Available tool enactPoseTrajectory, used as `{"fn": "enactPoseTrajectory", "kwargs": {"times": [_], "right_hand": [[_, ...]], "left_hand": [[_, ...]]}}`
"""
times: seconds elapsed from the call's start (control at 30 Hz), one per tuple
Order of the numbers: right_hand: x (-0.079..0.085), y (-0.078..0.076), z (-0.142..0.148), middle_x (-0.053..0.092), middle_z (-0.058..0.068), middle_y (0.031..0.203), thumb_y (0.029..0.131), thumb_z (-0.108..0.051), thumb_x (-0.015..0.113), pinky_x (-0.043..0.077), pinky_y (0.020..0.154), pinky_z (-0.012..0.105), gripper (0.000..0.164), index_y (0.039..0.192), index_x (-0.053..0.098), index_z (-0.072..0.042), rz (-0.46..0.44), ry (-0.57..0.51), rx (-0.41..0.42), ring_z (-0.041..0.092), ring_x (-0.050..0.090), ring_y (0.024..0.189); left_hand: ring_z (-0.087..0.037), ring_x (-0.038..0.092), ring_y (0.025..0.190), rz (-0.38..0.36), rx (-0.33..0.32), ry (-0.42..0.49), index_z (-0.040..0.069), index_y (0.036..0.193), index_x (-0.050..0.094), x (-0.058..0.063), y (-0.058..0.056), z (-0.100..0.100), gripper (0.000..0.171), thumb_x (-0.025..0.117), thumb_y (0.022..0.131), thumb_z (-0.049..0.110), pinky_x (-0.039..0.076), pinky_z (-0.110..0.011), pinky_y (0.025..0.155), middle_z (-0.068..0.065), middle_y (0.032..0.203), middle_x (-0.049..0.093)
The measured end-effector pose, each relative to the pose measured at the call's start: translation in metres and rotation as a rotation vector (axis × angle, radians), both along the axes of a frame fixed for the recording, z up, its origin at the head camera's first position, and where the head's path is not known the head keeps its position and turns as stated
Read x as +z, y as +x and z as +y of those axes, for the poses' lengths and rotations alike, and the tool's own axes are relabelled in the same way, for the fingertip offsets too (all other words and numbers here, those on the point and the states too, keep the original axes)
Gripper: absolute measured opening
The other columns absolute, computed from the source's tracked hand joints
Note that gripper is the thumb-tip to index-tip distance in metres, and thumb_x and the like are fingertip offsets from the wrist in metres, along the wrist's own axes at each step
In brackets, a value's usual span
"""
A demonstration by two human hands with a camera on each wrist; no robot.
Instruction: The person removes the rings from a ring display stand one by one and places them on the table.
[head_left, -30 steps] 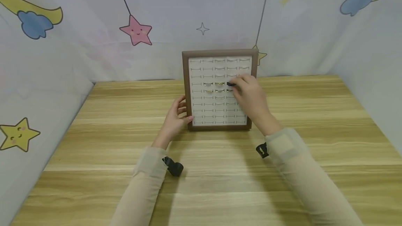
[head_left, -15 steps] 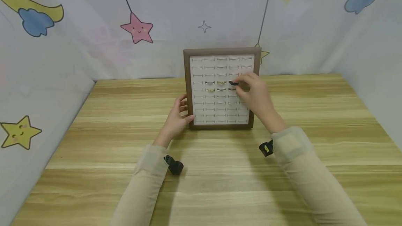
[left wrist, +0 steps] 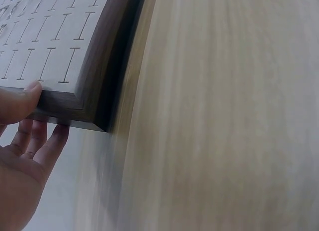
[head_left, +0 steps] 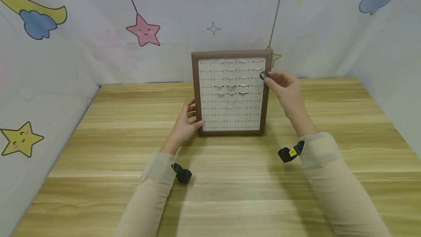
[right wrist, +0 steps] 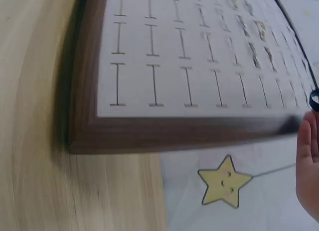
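Observation:
A brown-framed ring display board (head_left: 268,101) with a white slotted face stands upright on the table. Several rings, such as a gold ring (head_left: 231,87), sit in its middle slots. My left hand (head_left: 182,125) grips the lower left side of the frame, thumb on the front and fingers behind, as the left wrist view also shows. Between thumb and fingertips my right hand (head_left: 289,92) pinches a black ring (head_left: 264,75), held in front of the board's upper right edge. At the right rim of the right wrist view, the black ring (right wrist: 314,100) is partly cut off.
The wood-grain table (head_left: 230,185) extends around the board. Behind it hangs a white curtain (head_left: 177,17) printed with stars, moons and clouds. A small black camera (head_left: 182,174) sits on the left wrist, and another black camera (head_left: 289,153) on the right.
My right hand has drawn the black ring out of its slot in the board and moved it up and to the right. My left hand keeps its hold on the frame.

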State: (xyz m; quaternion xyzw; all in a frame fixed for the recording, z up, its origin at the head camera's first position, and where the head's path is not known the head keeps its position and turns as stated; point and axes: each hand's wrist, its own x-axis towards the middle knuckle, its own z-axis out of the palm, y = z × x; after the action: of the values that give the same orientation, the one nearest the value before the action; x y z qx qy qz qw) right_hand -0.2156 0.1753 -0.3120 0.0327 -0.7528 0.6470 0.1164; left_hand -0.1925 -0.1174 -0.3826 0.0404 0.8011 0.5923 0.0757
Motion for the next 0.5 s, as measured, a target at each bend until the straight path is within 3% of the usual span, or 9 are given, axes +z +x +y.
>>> {"fn": "enactPoseTrajectory", "kwargs": {"times": [0.07,0.17,0.23,0.37,0.5], "right_hand": [[0.000,-0.002,0.010,0.063,-0.015,0.087,0.088,-0.012,0.067,0.049,0.076,0.008,0.011,0.089,0.064,-0.023,0.005,-0.125,-0.073,0.002,0.058,0.083],[-0.003,-0.005,0.025,0.063,-0.009,0.083,0.087,-0.008,0.068,0.050,0.073,0.008,0.009,0.087,0.065,-0.017,-0.004,-0.276,-0.164,0.003,0.059,0.077],[-0.007,-0.005,0.035,0.062,-0.009,0.082,0.087,-0.009,0.067,0.050,0.070,0.008,0.006,0.089,0.064,-0.015,-0.041,-0.289,-0.222,0.002,0.058,0.074],[-0.019,-0.004,0.056,0.061,-0.012,0.082,0.090,-0.014,0.064,0.050,0.068,0.005,0.005,0.093,0.061,-0.014,-0.189,-0.171,-0.281,-0.002,0.059,0.071],[-0.036,-0.001,0.074,0.059,-0.020,0.077,0.092,-0.020,0.060,0.050,0.068,0.006,0.016,0.105,0.059,-0.010,-0.346,0.040,-0.262,-0.007,0.058,0.068]], "left_hand": [[-0.036,0.041,0.131,0.001,-0.002,0.001,0.012,0.150,0.019,0.000,0.000,0.000,0.079,0.058,0.086,-0.012,0.042,-0.047,0.108,-0.020,0.144,0.035],[-0.036,0.041,0.131,0.001,0.000,-0.002,0.012,0.150,0.020,-0.001,-0.001,0.000,0.079,0.058,0.086,-0.012,0.042,-0.046,0.108,-0.020,0.143,0.035],[-0.036,0.041,0.131,0.002,0.001,-0.005,0.012,0.150,0.020,-0.001,-0.001,0.000,0.078,0.058,0.086,-0.012,0.042,-0.046,0.108,-0.020,0.143,0.035],[-0.036,0.041,0.131,0.007,0.007,-0.017,0.011,0.150,0.019,-0.001,0.000,0.000,0.078,0.058,0.086,-0.011,0.043,-0.046,0.108,-0.020,0.144,0.035],[-0.036,0.040,0.131,0.005,0.007,-0.026,0.012,0.150,0.019,0.000,0.000,-0.001,0.078,0.059,0.087,-0.010,0.043,-0.046,0.107,-0.020,0.144,0.035]]}}
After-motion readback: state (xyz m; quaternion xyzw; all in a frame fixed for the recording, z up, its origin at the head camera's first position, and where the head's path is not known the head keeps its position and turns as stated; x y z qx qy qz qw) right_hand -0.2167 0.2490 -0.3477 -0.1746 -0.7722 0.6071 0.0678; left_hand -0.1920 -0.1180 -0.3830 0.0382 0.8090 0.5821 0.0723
